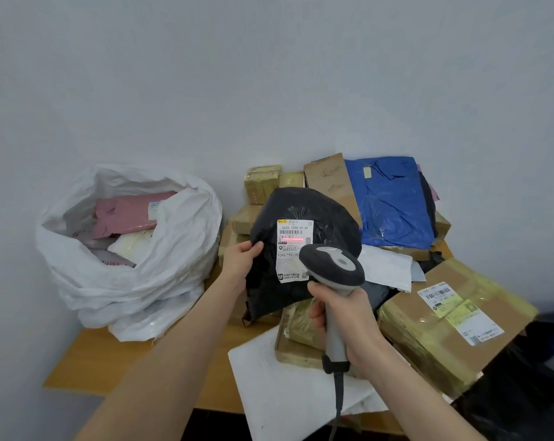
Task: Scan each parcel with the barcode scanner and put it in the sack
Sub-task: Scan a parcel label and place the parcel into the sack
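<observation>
While left hand [239, 261] grips black parcel [304, 205], scanner [333, 265] just beside.

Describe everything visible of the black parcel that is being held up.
The black parcel is a soft-looking, glossy, wrinkled plastic mailer, held up tilted above the pile of boxes. The left hand grips its left edge. A white shipping label with barcodes faces the camera; a red scan line crosses it. The barcode scanner hides part of its lower right.

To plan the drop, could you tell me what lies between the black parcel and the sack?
In the head view, only the left hand, gripping the black parcel by its edge, and some taped boxes behind it lie before the sack.
</observation>
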`<state>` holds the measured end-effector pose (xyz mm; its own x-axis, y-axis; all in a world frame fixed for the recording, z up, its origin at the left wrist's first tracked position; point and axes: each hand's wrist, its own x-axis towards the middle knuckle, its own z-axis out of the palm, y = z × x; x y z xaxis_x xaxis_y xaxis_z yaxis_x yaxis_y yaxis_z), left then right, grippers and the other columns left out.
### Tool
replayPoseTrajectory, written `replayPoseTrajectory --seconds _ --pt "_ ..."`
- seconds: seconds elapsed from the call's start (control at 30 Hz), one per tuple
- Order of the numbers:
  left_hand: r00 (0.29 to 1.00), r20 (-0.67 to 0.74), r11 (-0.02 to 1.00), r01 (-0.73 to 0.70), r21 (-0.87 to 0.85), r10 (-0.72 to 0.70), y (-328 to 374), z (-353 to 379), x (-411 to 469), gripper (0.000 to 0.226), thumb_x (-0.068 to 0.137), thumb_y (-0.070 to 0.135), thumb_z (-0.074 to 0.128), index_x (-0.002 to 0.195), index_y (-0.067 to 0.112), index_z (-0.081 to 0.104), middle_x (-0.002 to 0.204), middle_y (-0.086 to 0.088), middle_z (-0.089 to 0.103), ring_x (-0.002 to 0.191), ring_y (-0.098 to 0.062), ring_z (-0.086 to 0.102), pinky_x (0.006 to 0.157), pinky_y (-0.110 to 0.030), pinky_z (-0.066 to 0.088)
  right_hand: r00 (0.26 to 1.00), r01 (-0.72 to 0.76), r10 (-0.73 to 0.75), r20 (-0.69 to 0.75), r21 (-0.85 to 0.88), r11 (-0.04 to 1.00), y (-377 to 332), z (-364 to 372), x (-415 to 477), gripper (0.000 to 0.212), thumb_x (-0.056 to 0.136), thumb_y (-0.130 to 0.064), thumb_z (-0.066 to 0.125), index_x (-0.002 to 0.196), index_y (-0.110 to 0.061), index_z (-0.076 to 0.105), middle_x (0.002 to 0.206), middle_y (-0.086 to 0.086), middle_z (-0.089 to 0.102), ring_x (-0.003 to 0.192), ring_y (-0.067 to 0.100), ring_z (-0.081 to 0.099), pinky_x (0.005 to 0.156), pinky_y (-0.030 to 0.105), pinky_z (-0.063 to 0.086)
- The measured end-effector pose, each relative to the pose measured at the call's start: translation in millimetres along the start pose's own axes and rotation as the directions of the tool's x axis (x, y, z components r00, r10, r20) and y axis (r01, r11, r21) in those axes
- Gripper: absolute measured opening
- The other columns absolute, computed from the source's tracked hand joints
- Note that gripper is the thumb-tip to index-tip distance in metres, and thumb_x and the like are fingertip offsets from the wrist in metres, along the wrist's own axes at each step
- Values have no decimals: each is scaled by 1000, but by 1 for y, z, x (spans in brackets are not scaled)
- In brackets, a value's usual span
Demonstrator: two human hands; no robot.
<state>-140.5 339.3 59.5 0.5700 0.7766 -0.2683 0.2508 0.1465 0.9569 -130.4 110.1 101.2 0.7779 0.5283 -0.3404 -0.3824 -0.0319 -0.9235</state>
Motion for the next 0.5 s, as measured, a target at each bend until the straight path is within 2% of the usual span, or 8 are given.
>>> replayPoseTrajectory --seconds 0.13,0.3,0.5 --pt "1000 -11 1000 -5 -13 5 -4 -4 -6 16 93 16 63 79 15 71 77 0 74 86 -22 68 78 -35 54 1000 20 -20 -2 -60 998 -1 1 -6 21 85 -18 71 71 -5 64 51 6 63 40 13 54 42 22 43" --pt "1000 -30 1000 -1 -29 0 -7 -5 -12 15 93 15 62 81 16 70 86 -4 73 91 -24 67 88 -41 53 1000 4 -4 14 -63 998 -2 1 -12 18 85 -18 71 75 -5 64 51 5 62 41 12 54 43 22 43" --pt "999 -40 999 11 -51 -13 -6 -4 -15 13 94 14 60 84 16 69 88 -4 72 91 -24 67 87 -40 53 1000 -15 16 21 -48 999 -3 0 -17 15 85 -17 71 78 -6 64 51 4 61 43 13 54 45 24 44"
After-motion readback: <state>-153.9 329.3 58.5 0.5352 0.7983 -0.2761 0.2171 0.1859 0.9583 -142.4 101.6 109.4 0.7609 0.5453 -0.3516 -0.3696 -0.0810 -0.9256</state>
